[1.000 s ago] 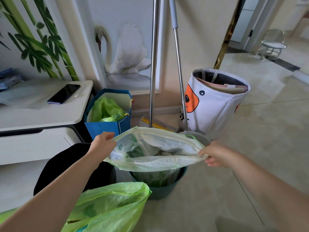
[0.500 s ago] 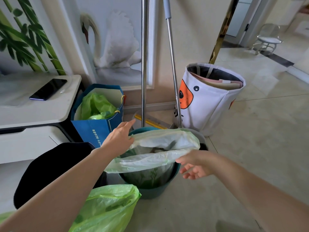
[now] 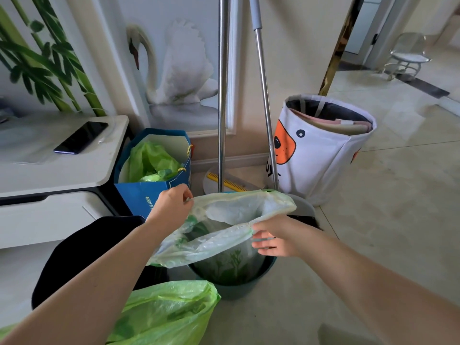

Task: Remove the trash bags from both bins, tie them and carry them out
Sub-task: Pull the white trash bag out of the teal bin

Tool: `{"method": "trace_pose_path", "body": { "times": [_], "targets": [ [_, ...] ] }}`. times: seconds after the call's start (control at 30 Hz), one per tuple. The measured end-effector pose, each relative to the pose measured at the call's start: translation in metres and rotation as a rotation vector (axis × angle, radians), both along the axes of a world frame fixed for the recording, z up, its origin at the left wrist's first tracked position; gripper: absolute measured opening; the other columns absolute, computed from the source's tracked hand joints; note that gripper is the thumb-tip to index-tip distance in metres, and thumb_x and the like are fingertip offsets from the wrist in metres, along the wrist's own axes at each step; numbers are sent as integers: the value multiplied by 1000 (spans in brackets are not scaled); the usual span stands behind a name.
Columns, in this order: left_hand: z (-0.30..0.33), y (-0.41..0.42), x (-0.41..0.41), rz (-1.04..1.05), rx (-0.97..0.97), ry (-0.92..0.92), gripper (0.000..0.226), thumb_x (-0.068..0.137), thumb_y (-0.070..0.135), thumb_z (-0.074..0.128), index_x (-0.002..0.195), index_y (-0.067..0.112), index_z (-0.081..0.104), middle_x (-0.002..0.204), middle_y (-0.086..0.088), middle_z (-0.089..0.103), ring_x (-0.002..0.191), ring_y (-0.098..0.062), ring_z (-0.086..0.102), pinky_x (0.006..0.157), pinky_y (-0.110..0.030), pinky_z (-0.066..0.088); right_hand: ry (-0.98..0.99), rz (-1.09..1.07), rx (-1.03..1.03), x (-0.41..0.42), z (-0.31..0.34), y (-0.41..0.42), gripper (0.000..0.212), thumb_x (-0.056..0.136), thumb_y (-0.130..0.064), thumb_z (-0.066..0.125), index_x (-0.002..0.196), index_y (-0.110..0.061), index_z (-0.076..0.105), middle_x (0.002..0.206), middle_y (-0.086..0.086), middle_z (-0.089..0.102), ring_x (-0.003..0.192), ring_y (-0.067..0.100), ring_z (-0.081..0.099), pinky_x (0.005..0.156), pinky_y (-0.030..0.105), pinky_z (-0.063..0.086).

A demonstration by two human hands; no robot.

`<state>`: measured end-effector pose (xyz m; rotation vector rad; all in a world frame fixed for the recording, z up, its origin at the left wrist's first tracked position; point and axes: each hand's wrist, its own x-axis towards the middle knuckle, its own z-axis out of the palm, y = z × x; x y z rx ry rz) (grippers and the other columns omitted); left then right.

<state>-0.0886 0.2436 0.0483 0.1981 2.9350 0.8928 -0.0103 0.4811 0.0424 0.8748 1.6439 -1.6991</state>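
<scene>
Left fingers (image 3: 185, 195) pinched on the far-left rim of the pale bag (image 3: 239, 215), left hand (image 3: 171, 207) knuckles-up above the teal bin (image 3: 236, 288). Right fingertips (image 3: 256, 231) nipping the near rim of that bag, lower fingers spread loose beneath; right hand (image 3: 276, 236) over the bin's right edge. Bag mouth stretched wide between both grips, rim lifted off the bin, lower part still down inside it. Green bag (image 3: 164, 314) on the floor just in front of the bin, mouth bunched, touching its near-left side. Black bin (image 3: 82, 257) directly left of the teal bin. Blue paper bag (image 3: 151, 192) with green plastic inside behind-left. Two metal poles (image 3: 222, 95) rising behind. White fabric basket (image 3: 323, 150) behind-right. Phone (image 3: 81, 136) on the white cabinet (image 3: 62, 170) far left.
</scene>
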Motion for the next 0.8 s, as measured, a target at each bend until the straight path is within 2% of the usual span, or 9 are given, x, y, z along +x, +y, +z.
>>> {"method": "trace_pose_path", "body": {
  "times": [0.13, 0.23, 0.33, 0.43, 0.53, 0.67, 0.7, 0.8],
  "targets": [
    [-3, -9, 2, -3, -102, -41, 5, 90, 14, 44, 89, 11, 49, 82, -4, 53, 73, -22, 50, 59, -33, 41, -40, -109, 23, -1, 12, -4, 17, 89, -7, 42, 101, -5, 55, 105, 16, 68, 93, 28, 68, 84, 41, 54],
    [-13, -20, 8, -6, -270, -122, 4, 90, 9, 39, 90, 9, 44, 85, -10, 55, 72, -27, 53, 61, -37, 41, -21, -205, 60, 0, 18, -5, 14, 92, -1, 37, 97, -6, 49, 95, 17, 67, 83, 30, 68, 78, 43, 55],
    [-14, -35, 10, 41, -282, -143, 12, 91, 6, 37, 97, 10, 46, 90, -15, 59, 74, -30, 56, 61, -37, 45, 35, -224, 195, 0, 22, -3, 13, 91, 5, 40, 96, -6, 47, 90, 18, 61, 78, 30, 63, 67, 40, 55],
    [-2, -44, 7, 114, -84, -156, 35, 88, 2, 36, 105, 14, 64, 100, -16, 63, 81, -30, 60, 66, -31, 47, 136, -227, 235, 0, 29, 0, 17, 90, 7, 42, 89, -7, 52, 92, 17, 57, 76, 28, 58, 57, 35, 51],
    [18, -43, 9, 243, 219, -173, 38, 86, 3, 41, 92, 19, 74, 95, -11, 69, 77, -25, 63, 69, -28, 50, 292, -293, 157, -2, 43, 0, 24, 89, 11, 46, 78, -7, 58, 84, 17, 56, 69, 25, 56, 54, 33, 48],
    [53, -34, 14, 361, 703, -152, 34, 85, -4, 48, 84, 16, 75, 74, -10, 74, 75, -27, 70, 72, -34, 59, 513, -416, 131, 1, 71, 5, 23, 86, 13, 51, 71, -3, 58, 76, 18, 58, 64, 23, 57, 61, 31, 55],
    [61, -32, 15, 359, 795, -153, 32, 85, -6, 49, 85, 14, 74, 78, -13, 75, 77, -29, 71, 73, -36, 61, 556, -435, 142, 2, 78, 7, 23, 86, 12, 52, 71, -3, 60, 76, 18, 60, 64, 23, 59, 61, 30, 56],
    [89, -26, 25, 294, 942, -138, 29, 90, -7, 49, 89, 12, 70, 92, -16, 72, 74, -25, 73, 62, -28, 60, 656, -450, 187, 5, 101, 10, 19, 84, 10, 56, 77, -3, 68, 77, 16, 64, 64, 22, 63, 58, 27, 57]
  ]
}}
